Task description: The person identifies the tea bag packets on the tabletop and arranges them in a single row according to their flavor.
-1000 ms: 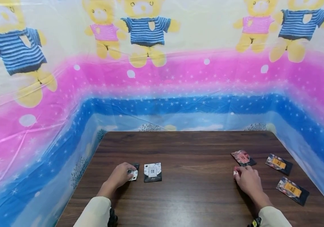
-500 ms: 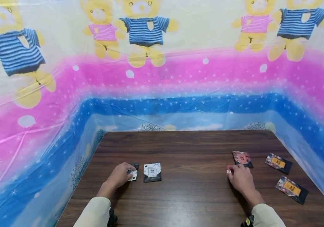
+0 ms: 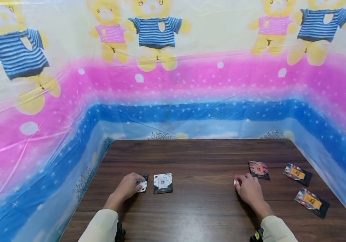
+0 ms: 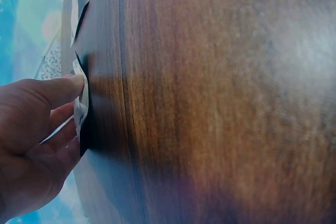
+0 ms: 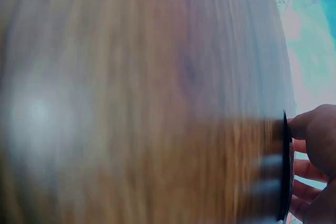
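Note:
My left hand (image 3: 127, 186) holds a small flat white-and-black packet (image 3: 143, 189) at the table's left, its fingers covering part of it. In the left wrist view the thumb presses this packet's (image 4: 82, 100) face. Just to its right lies a matching white-and-black packet (image 3: 162, 183), label up. My right hand (image 3: 250, 190) grips a red-and-white packet (image 3: 235, 180), mostly hidden by the fingers; its dark edge (image 5: 286, 177) appears in the right wrist view, close over the tabletop. Behind that hand lies a red-and-black packet (image 3: 259, 170) with a pink label.
Two dark packets with orange labels, a far one (image 3: 298, 174) and a nearer one (image 3: 312, 202), lie at the right of the brown wooden table (image 3: 197, 158). A printed bear curtain (image 3: 173, 90) surrounds the table's back and sides.
My right hand has slid left with its packet, away from the two orange-labelled ones. The red-and-black packet behind it has shifted slightly. My left hand stays put.

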The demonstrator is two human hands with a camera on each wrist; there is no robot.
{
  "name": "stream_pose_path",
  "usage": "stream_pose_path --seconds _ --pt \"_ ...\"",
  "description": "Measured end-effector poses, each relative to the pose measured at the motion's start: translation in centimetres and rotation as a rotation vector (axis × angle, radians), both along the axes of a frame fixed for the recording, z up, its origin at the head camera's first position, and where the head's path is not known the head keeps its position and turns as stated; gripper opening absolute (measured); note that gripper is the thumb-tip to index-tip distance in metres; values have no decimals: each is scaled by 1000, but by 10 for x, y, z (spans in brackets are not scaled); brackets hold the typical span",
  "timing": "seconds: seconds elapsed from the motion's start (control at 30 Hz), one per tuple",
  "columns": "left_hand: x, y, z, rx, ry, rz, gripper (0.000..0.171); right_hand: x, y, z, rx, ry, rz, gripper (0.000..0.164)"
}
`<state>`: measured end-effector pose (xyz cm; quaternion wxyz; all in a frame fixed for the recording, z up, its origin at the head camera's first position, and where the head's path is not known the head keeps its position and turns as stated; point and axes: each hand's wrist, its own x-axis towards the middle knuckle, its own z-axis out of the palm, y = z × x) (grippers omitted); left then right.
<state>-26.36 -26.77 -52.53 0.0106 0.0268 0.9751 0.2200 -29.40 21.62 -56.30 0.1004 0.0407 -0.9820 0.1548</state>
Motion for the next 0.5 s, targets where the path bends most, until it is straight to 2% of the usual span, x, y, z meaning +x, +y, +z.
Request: stream_pose_path --seconds 0.33,0.5 --pt "-1 -1 0 13 -11 4 20 0 -21 -1 13 -33 10 40" --pt "-1 -1 0 12 -15 -1 20 0 -31 0 2 -1 31 37"
